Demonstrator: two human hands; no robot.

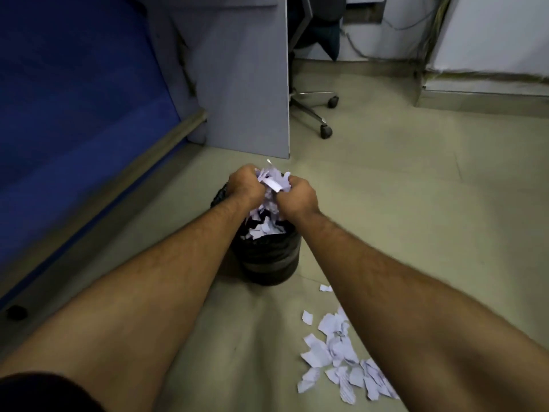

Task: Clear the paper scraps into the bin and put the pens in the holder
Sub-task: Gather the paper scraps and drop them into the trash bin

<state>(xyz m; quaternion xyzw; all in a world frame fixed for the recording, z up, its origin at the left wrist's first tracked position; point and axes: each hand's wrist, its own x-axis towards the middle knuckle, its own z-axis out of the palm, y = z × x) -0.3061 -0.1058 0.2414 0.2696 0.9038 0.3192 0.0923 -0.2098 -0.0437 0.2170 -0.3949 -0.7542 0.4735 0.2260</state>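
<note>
Both hands over the bin, clutching paper

The left hand (245, 185) and right hand (300, 196) have fingers closed around a wad of scraps (271, 181) above the black bin (267, 260); more scraps (341, 361) lie on open floor (416, 203) nearby.

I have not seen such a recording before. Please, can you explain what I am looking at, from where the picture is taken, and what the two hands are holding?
A camera worn on a person's head looks down at their bare arms. The left hand and right hand together squeeze a bundle of paper scraps above a black bin on the floor; some scraps already lie inside. More torn paper lies on the floor to the right. An office chair stands behind. No pens are visible.
</note>
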